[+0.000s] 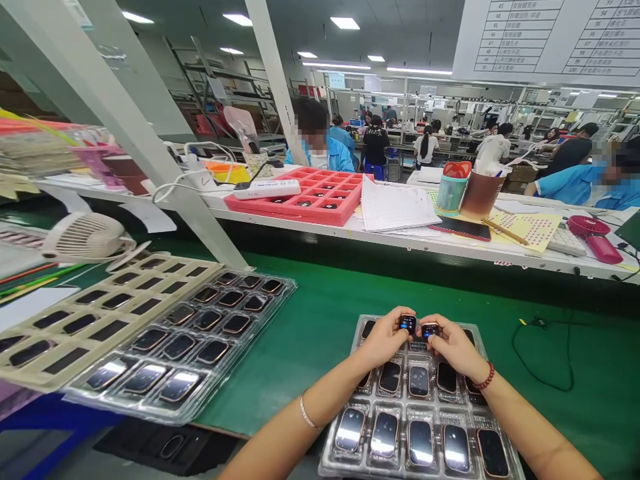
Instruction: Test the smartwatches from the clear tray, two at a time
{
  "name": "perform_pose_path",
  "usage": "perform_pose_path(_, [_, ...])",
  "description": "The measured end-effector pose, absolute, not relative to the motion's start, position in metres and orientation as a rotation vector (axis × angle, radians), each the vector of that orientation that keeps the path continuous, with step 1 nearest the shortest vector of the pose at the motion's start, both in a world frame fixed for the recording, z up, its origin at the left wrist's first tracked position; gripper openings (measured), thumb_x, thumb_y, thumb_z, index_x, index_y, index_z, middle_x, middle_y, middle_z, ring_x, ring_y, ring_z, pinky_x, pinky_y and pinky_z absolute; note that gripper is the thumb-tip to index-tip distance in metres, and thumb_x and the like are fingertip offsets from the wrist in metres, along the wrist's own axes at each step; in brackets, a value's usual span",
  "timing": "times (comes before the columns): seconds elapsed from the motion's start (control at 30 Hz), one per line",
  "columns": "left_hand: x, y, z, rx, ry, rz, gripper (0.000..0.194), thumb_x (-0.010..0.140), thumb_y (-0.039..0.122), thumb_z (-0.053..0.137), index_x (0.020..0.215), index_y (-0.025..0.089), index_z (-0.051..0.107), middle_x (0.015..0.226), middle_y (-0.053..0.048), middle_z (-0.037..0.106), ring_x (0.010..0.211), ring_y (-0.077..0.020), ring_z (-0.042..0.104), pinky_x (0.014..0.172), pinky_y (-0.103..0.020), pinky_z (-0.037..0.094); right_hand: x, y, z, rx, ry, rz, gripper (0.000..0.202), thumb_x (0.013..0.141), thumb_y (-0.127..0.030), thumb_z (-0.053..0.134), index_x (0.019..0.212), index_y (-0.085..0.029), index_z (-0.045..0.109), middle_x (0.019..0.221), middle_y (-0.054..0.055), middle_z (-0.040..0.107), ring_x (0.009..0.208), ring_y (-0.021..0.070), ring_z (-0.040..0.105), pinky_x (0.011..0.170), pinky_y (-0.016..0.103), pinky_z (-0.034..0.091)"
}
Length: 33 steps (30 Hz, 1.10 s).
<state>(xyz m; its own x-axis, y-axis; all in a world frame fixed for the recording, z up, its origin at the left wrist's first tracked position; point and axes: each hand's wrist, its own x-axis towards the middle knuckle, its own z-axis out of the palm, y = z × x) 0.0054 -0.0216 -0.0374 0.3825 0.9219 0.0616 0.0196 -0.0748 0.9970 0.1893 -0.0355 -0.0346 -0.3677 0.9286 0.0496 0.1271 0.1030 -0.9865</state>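
Observation:
My left hand point(390, 335) pinches a small watch with a lit screen point(407, 324). Another lit watch point(429, 330) is between the thumb and fingers of my right hand point(454, 345), close beside the first. Both hands are over the far part of a clear plastic tray point(325, 460), whose pockets hold several dark-screened watches point(419, 381). My wrists and fingers hide some of the pockets.
Left on the green table point(310, 320) lie a clear tray of watches point(210, 320), a beige tray point(113, 293) and a white fan point(85, 237). A black cable point(543, 380) lies right. The shelf ahead point(390, 243) bears a red tray point(345, 212) and cups point(453, 193); people sit beyond.

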Motion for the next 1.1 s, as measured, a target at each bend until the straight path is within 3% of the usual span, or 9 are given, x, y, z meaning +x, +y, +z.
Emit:
perform_pose_path(0.17, [0.006,-0.020,-0.041,1.470,0.932,0.985,0.024,0.070,0.011,0.050,0.093,0.018,0.054,0.080,-0.001,0.062,0.069,-0.0122,0.057,0.064,-0.024,0.045,0.191,-0.036,-0.036,-1.047,-1.579,1.445,0.031,0.079,-0.021,0.051,0.110,-0.023,0.055,0.097,0.005,0.064,0.067,0.0156,0.060,0.057,0.027,0.048])
perform_pose_path(0.3, [0.006,-0.020,-0.041,1.451,0.893,0.980,0.042,0.068,0.009,0.055,0.109,0.017,0.050,0.083,-0.002,0.062,0.074,-0.0133,0.059,0.068,-0.024,0.046,0.192,-0.037,-0.038,-1.025,-1.560,1.445,0.038,0.075,-0.021,0.058,0.113,-0.024,0.054,0.100,0.005,0.064,0.071,0.0162,0.061,0.060,0.028,0.050])
perform_pose_path(0.43, [0.005,-0.021,-0.038,1.368,0.913,0.905,0.024,0.082,0.029,0.045,0.098,0.016,0.057,0.080,-0.003,0.060,0.061,-0.0110,0.057,0.062,-0.025,0.047,0.193,-0.035,-0.038,-1.031,-1.526,1.486,0.030,0.085,-0.038,0.047,0.105,-0.020,0.060,0.089,0.006,0.066,0.063,0.0158,0.061,0.055,0.029,0.049])
perform_pose_path(0.5, [0.004,-0.021,-0.037,1.356,0.934,0.899,0.027,0.083,0.032,0.044,0.103,0.018,0.055,0.081,-0.003,0.060,0.060,-0.0108,0.057,0.061,-0.025,0.046,0.193,-0.034,-0.038,-1.039,-1.501,1.479,0.032,0.085,-0.040,0.045,0.105,-0.020,0.060,0.089,0.006,0.066,0.064,0.0162,0.061,0.055,0.029,0.049])
perform_pose_path(0.63, [0.005,-0.022,-0.036,1.390,0.902,0.949,0.048,0.071,0.019,0.060,0.118,0.020,0.046,0.089,-0.003,0.061,0.071,-0.0126,0.059,0.071,-0.027,0.047,0.193,-0.035,-0.038,-1.044,-1.534,1.414,0.033,0.075,-0.027,0.062,0.107,-0.023,0.057,0.091,0.004,0.065,0.065,0.0151,0.059,0.054,0.026,0.047])
perform_pose_path(0.73, [0.005,-0.022,-0.035,1.381,0.908,0.909,0.024,0.080,0.029,0.049,0.099,0.016,0.057,0.084,-0.004,0.061,0.064,-0.0119,0.058,0.063,-0.025,0.047,0.193,-0.035,-0.038,-1.042,-1.515,1.457,0.024,0.081,-0.034,0.054,0.100,-0.021,0.059,0.082,0.004,0.066,0.053,0.0128,0.057,0.046,0.024,0.043])
perform_pose_path(0.83, [0.004,-0.022,-0.036,1.398,0.939,0.903,0.025,0.083,0.030,0.043,0.099,0.017,0.058,0.084,-0.004,0.061,0.062,-0.0118,0.058,0.057,-0.024,0.045,0.194,-0.033,-0.040,-1.025,-1.461,1.488,0.031,0.087,-0.042,0.042,0.098,-0.019,0.059,0.084,0.006,0.066,0.053,0.0139,0.059,0.046,0.026,0.044])
perform_pose_path(0.97, [0.005,-0.020,-0.043,1.438,0.920,0.948,0.040,0.071,0.010,0.051,0.110,0.017,0.051,0.092,-0.005,0.063,0.075,-0.0139,0.060,0.071,-0.026,0.047,0.194,-0.033,-0.041,-1.036,-1.505,1.438,0.031,0.079,-0.025,0.056,0.110,-0.022,0.052,0.096,0.005,0.064,0.062,0.0136,0.059,0.053,0.026,0.047])
perform_pose_path(1.1, [0.005,-0.019,-0.045,1.460,0.889,0.941,0.041,0.070,0.007,0.050,0.109,0.016,0.051,0.092,-0.006,0.063,0.077,-0.0149,0.061,0.073,-0.028,0.048,0.193,-0.036,-0.039,-1.053,-1.555,1.422,0.036,0.075,-0.014,0.055,0.110,-0.022,0.051,0.098,0.005,0.062,0.063,0.0124,0.060,0.054,0.025,0.047])
